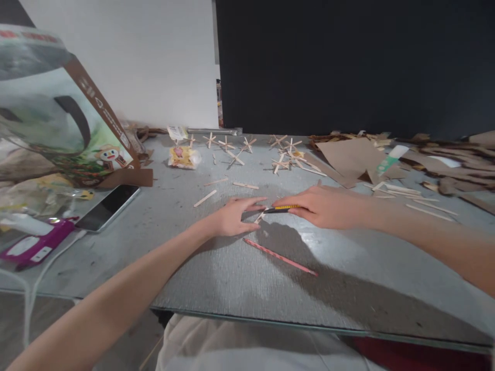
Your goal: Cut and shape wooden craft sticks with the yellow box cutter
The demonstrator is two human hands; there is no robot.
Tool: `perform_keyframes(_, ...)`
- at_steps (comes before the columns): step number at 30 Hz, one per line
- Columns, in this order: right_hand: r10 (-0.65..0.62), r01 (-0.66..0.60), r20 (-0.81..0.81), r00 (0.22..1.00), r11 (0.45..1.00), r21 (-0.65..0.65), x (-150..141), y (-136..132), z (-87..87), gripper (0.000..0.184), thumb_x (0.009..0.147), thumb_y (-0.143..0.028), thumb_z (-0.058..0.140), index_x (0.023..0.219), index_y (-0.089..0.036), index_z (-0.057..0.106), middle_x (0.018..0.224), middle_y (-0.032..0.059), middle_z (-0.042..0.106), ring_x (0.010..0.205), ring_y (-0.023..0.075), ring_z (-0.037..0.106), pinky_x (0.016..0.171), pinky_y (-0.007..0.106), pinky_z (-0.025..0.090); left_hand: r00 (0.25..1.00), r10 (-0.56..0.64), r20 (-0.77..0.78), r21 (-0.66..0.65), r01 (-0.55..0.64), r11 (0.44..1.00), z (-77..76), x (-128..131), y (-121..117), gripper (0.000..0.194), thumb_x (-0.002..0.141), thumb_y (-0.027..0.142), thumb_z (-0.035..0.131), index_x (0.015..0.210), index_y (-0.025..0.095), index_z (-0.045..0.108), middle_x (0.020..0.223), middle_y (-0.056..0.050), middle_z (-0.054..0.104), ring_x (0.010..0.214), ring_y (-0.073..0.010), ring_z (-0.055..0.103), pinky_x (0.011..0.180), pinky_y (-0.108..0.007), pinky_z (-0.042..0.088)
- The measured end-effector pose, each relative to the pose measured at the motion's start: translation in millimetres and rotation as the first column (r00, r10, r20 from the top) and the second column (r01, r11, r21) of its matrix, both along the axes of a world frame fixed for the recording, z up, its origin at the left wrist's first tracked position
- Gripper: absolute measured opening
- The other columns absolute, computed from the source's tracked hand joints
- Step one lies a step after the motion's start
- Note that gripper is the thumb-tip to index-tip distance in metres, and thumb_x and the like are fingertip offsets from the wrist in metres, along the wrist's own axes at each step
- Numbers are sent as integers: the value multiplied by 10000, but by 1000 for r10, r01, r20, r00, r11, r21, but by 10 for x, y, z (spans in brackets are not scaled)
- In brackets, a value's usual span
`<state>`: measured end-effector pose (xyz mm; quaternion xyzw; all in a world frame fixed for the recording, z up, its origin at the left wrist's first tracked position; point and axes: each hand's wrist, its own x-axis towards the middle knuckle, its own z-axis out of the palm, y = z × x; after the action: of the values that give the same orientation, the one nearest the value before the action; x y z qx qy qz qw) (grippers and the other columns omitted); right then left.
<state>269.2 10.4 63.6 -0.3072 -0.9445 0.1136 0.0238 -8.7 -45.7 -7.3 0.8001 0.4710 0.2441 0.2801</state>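
My right hand point(320, 206) is wrapped round a yellow and black utility knife point(285, 207), its tip pointing left. That tip meets a short wooden craft stick point(261, 216) on the tabletop. My left hand point(234, 216) steadies this stick, the thumb at its near end and the other fingers curved around the far side. Just in front of both hands lies a pink patterned pencil point(280, 256). Beyond my left hand are loose craft sticks, one pale stick point(204, 198) and another stick point(246, 185) among them.
Several star-shaped stick pieces point(248, 145) stand along the back beside a yellow packet point(183, 157). Cardboard scraps point(353, 159) and loose sticks point(402, 190) fill the right. At left are a phone point(110, 208), a purple power strip point(38, 242), a white cable point(50, 263) and a printed box point(93, 129).
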Motion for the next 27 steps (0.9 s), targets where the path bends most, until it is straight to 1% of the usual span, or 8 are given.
perform_keyframes(2,24,-20,76,997,999,-50,-27,-2,36,405,1071,-367,516,1403,-369,748,834,31,813,538,169,596,559,277,371,1000,4,-21,-4,-4,1000,-1,-2,-1,790,876,363,803,1603,320,498,1473,-132,701,1495,-370,541,1247,-569,352)
perform_keyframes(4,18,-10,120,993,997,-72,-50,1,58,441,1093,-382,469,1457,-360,716,770,21,800,487,158,551,544,279,348,999,3,-37,-13,-4,1000,-12,-5,4,801,888,374,788,1622,325,472,1463,-134,708,1514,-366,520,1255,-576,327)
perform_keyframes(7,15,-10,98,995,999,-50,-72,17,44,432,1094,-420,468,1425,-371,742,893,34,838,602,180,645,579,281,374,1000,7,-30,-25,-7,1000,-43,-5,18,786,896,371,770,1621,329,472,1378,-137,758,1484,-358,553,1247,-584,322)
perform_keyframes(9,10,-8,92,996,1000,-23,-79,25,18,418,1089,-413,477,1391,-380,765,941,36,846,638,183,665,591,281,380,1000,20,-21,-24,-20,1000,-60,-2,25,809,879,388,785,1621,323,472,1364,-138,765,1474,-363,561,1248,-590,310)
perform_keyframes(13,4,-2,101,995,1000,-16,-91,18,-13,424,1090,-400,472,1394,-368,766,729,15,787,486,150,547,554,282,351,998,48,-42,-43,-49,998,-75,2,33,865,850,454,810,1627,298,464,1380,-140,757,1495,-387,526,1254,-595,285)
perform_keyframes(16,6,-3,106,994,1000,-29,-101,3,-10,427,1090,-395,467,1380,-351,777,634,3,732,445,140,502,534,279,335,996,58,-67,-66,-62,996,-79,1,37,876,851,468,801,1632,281,451,1389,-141,753,1512,-399,498,1250,-596,286)
perform_keyframes(21,1,0,110,994,1000,-12,-107,-4,-17,420,1083,-379,484,1384,-349,776,591,-3,692,442,136,484,523,273,315,997,36,-68,-60,-40,997,-88,8,44,855,863,464,784,1625,266,450,1429,-138,730,1529,-394,475,1267,-581,251)
perform_keyframes(27,19,-20,132,991,1000,3,-112,-21,3,429,1089,-368,464,1383,-338,774,631,8,711,458,137,491,524,269,298,987,39,-156,-121,-58,991,0,42,5,902,907,475,718,1685,230,333,1533,-126,653,1592,-405,376,1274,-572,229)
